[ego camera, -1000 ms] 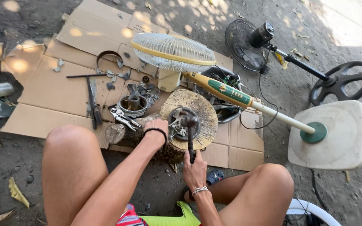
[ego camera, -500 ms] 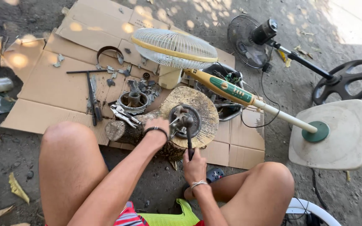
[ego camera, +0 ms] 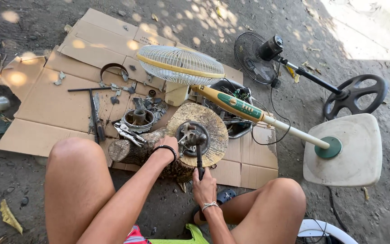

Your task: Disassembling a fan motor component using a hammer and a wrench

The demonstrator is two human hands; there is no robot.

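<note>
From the head view, the left hand [ego camera: 168, 147] is closed on a metal motor part [ego camera: 190, 136] that sits on the flat top of a wood stump [ego camera: 211, 135]. Just below it, the right hand [ego camera: 204, 186] grips a dark tool handle [ego camera: 199, 161] whose head touches that part. Pliers [ego camera: 127, 132] lie left of the left hand on cardboard [ego camera: 50, 104].

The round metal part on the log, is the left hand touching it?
Touching. The head view shows the left hand pressed against the edge of the round metal part on the log, no gap.
</note>
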